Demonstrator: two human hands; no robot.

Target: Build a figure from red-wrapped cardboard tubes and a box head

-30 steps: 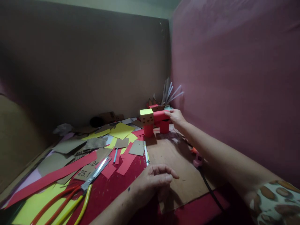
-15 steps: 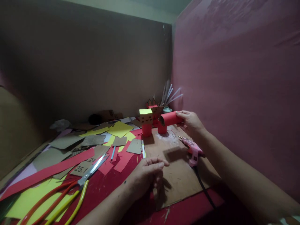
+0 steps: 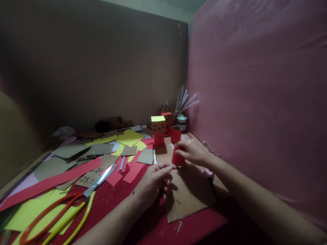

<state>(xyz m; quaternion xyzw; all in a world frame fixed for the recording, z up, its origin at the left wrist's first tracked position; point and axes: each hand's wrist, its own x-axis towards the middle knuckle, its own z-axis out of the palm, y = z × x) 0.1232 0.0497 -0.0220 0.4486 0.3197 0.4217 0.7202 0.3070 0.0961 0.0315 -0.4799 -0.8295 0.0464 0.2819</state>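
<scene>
My right hand is closed round the upper part of a short red paper-covered tube, which stands upright at the brown cardboard sheet. My left hand rests near the sheet's left edge, fingers loosely bent and apart, with nothing visible in it. Its fingertips come close to the tube's base; I cannot tell if they touch. Just behind stands another red tube, open at the top. Left of that is a box-headed figure with a drawn face, yellow top and red tube body. My right arm mostly hides the pink glue gun.
Large scissors with red and yellow handles lie at the left. Red strips, yellow paper and cardboard scraps cover the table there. A small lidded jar and several white sticks stand at the back by the pink wall.
My right hand has brought the red tube down and nearer, turning it from sideways in the air to upright at the cardboard. The left hand has barely moved.
</scene>
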